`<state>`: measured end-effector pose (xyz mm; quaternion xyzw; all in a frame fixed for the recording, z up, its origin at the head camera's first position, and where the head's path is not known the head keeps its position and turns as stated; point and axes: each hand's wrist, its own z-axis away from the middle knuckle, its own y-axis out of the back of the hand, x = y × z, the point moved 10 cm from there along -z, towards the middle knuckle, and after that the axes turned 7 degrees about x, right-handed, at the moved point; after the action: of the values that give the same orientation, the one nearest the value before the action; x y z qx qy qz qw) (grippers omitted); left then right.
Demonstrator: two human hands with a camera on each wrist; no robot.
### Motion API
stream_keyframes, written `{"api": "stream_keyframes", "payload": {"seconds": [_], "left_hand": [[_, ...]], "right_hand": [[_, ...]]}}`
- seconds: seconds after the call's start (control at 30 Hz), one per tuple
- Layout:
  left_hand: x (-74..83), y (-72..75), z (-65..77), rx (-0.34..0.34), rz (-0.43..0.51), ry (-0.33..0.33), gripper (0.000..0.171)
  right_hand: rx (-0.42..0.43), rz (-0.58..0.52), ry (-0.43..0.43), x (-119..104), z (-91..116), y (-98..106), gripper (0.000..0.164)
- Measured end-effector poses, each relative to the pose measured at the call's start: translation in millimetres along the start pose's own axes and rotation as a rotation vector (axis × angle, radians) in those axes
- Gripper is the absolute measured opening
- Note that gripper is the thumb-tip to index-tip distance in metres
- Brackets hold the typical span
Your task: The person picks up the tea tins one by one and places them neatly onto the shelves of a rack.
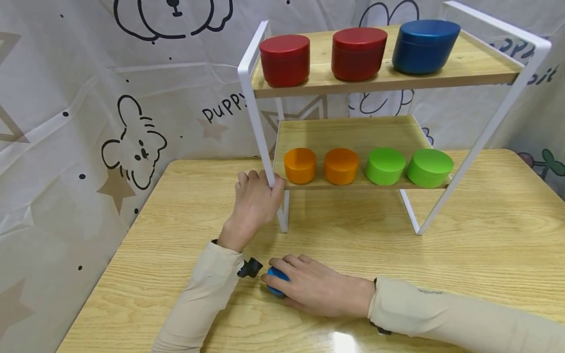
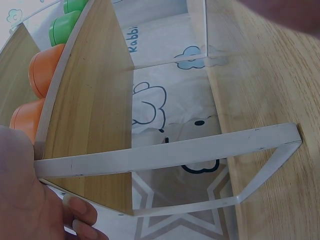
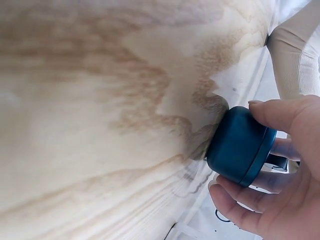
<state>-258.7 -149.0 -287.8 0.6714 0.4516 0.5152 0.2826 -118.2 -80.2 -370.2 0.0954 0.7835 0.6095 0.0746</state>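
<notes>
My left hand point(image 1: 256, 201) grips the front left leg of a two-tier shelf rack point(image 2: 165, 156), at the height of the lower board; in the left wrist view its fingertips curl behind the white frame. My right hand point(image 1: 313, 287) holds a small round blue tin point(image 3: 237, 142) from above, thumb on one side and fingers on the other. The tin's base is at the wooden tabletop, and whether it fully touches cannot be told. In the head view the hand covers much of the tin, in front of the rack and near the left forearm.
On the upper board stand two red tins point(image 1: 285, 61) and a larger blue tin point(image 1: 424, 46). The lower board carries two orange tins point(image 1: 300, 166) and two green tins point(image 1: 385, 166) along its front edge. A printed cloth point(image 1: 185, 88) hangs behind the table point(image 1: 154, 255).
</notes>
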Motion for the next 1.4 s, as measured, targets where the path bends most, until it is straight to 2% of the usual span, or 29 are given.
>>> {"api": "stream_keyframes", "payload": {"seconds": [0.33, 0.6, 0.73, 0.87, 1.03, 1.4], "left_hand": [[0.9, -1.0, 0.2, -0.004, -0.012, -0.002, 0.045], [2.8, -1.2, -0.4, -0.001, -0.012, -0.008, 0.045], [3.2, -1.2, -0.7, -0.001, -0.011, -0.008, 0.045], [3.8, -1.2, -0.7, 0.000, -0.008, -0.009, 0.044], [3.9, -1.4, -0.3, -0.003, -0.007, -0.008, 0.045], [0.2, -1.3, -0.4, 0.000, -0.002, 0.003, 0.046]], "right_hand": [[0.032, -0.011, 0.002, 0, 1, 2, 0.050], [0.036, -0.016, -0.019, 5, 1, 10, 0.056], [0.066, -0.022, -0.020, 6, 2, 17, 0.057], [0.127, -0.019, -0.009, 7, 4, 29, 0.052], [0.162, -0.034, -0.021, 12, 9, 47, 0.048], [0.347, 0.019, -0.006, 24, 21, 108, 0.047]]}}
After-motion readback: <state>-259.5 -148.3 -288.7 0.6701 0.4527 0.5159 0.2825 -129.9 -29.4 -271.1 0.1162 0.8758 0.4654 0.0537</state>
